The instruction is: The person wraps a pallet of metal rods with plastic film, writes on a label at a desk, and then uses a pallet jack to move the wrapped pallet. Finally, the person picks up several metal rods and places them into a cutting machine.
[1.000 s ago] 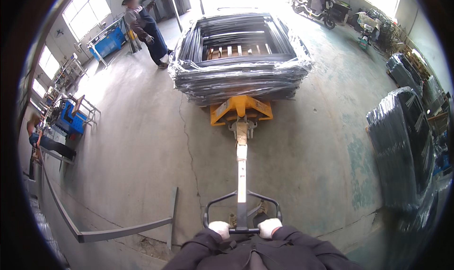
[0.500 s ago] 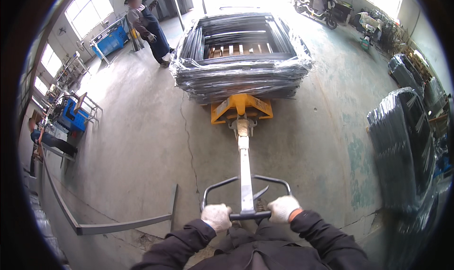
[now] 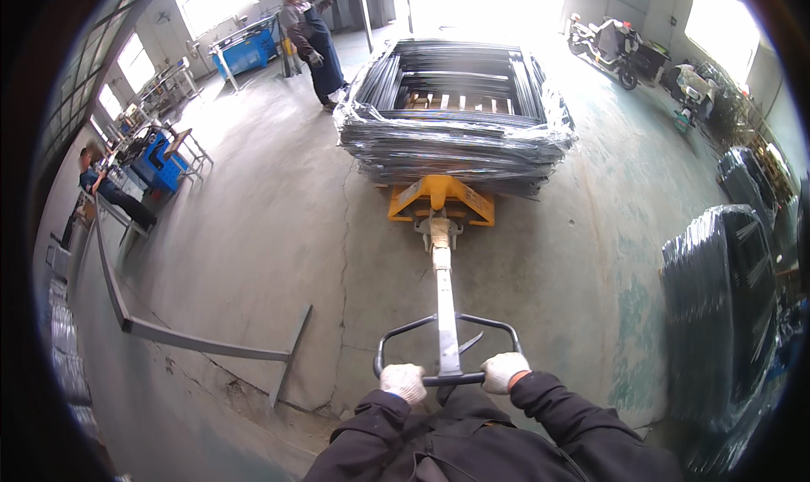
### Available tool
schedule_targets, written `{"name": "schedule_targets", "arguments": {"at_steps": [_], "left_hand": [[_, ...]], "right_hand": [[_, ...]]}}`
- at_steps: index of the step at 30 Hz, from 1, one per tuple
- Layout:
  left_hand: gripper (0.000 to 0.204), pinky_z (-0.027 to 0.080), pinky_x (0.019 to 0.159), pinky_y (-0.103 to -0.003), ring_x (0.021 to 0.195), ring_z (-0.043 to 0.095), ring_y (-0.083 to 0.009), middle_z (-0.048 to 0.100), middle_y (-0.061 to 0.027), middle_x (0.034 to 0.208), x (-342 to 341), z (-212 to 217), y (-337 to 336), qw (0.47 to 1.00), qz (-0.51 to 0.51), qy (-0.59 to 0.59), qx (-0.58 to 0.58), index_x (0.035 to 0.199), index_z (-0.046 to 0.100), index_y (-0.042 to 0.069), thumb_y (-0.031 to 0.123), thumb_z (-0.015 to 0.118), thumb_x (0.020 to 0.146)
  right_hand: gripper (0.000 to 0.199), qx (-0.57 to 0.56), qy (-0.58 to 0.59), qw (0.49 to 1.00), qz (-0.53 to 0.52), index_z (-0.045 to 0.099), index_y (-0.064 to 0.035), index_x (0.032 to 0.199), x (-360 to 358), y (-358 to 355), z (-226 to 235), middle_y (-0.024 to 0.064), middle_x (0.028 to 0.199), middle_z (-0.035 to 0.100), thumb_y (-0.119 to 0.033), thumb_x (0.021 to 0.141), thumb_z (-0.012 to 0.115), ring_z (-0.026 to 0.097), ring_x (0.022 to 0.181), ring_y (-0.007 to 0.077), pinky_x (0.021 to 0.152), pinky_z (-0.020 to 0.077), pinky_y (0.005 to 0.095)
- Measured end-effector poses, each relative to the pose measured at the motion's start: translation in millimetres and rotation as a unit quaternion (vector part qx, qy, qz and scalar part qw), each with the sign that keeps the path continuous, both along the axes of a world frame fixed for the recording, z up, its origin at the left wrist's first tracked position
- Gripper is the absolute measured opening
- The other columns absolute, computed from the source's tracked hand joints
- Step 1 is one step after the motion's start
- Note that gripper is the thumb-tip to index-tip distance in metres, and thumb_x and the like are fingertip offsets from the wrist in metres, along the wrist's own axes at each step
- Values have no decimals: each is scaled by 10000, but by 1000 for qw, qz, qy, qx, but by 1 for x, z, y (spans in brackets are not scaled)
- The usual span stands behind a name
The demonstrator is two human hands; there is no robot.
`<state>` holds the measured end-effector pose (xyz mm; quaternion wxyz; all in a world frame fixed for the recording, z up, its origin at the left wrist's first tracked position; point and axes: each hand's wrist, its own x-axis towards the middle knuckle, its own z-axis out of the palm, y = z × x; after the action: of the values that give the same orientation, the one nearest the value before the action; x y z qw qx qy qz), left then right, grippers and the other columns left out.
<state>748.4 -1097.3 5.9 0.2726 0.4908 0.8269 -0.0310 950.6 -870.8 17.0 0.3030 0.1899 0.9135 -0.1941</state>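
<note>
Both my hands wear white knitted gloves. My left hand [image 3: 403, 383] is closed round the left end of the black grip loop of a pallet jack handle [image 3: 446, 313]. Wrapped round the right side of that loop is my right hand [image 3: 504, 372]. A small lever [image 3: 472, 342] sits inside the loop, touched by neither hand. The pale shaft runs forward to the yellow pallet jack body [image 3: 466, 202]. Above its forks rests a wide stack of dark metal frames [image 3: 456, 155] in clear film; the slats of a wooden pallet [image 3: 462, 103] show through the middle.
An angled grey metal bar [image 3: 207, 341] lies on the floor at left. Film-wrapped dark stacks [image 3: 717, 288] stand at right. A person in an apron [image 3: 314, 43] stands left of the load; another person [image 3: 118, 193] sits far left. A scooter [image 3: 606, 50] is parked at back right.
The view has swung, so the load and the standing person appear further right. The wrapped stack at right sits lower in the picture. Both hands keep their grip on the handle.
</note>
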Motion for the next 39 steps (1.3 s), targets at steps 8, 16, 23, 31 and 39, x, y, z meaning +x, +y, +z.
{"name": "schedule_targets", "arguments": {"at_steps": [8,16,23,31,39], "left_hand": [[215,666,935,-509,1010,878,-381,889,-180,1021,67,-2,10,995,44,34,85,1046,914,125,231,773,922],[179,579,1084,-494,1145,811,-344,854,-142,1103,142,-19,-15,964,112,98,220,1069,850,128,168,747,929],[332,615,1082,-513,1143,778,-401,841,-125,1093,182,-25,-57,847,310,29,431,1152,888,136,41,699,896],[312,646,1045,-544,1179,828,-437,882,-195,1177,360,-161,-226,704,704,-76,48,1167,893,134,172,666,957],[343,626,1083,-548,1258,812,-451,873,-239,1247,568,-166,-229,498,849,-124,127,1217,912,134,237,701,967]], "right_hand": [[343,54,-2,997,56,928,-193,1179,48,32,-6,160,1168,901,-373,963,731,863,1123,402,1023,676,523],[389,67,18,995,70,925,-185,1221,87,32,-9,171,1183,894,-447,962,801,842,1172,394,1060,662,508],[474,36,-4,994,107,918,-155,1254,91,39,-18,188,1214,891,-506,952,819,841,1199,394,1068,659,511],[374,-18,47,997,66,917,-92,1139,93,44,-62,247,1033,871,-375,897,882,841,1046,490,955,656,563],[361,3,167,979,114,823,53,996,91,69,-111,302,856,805,-272,875,923,869,896,450,822,628,529]]}}
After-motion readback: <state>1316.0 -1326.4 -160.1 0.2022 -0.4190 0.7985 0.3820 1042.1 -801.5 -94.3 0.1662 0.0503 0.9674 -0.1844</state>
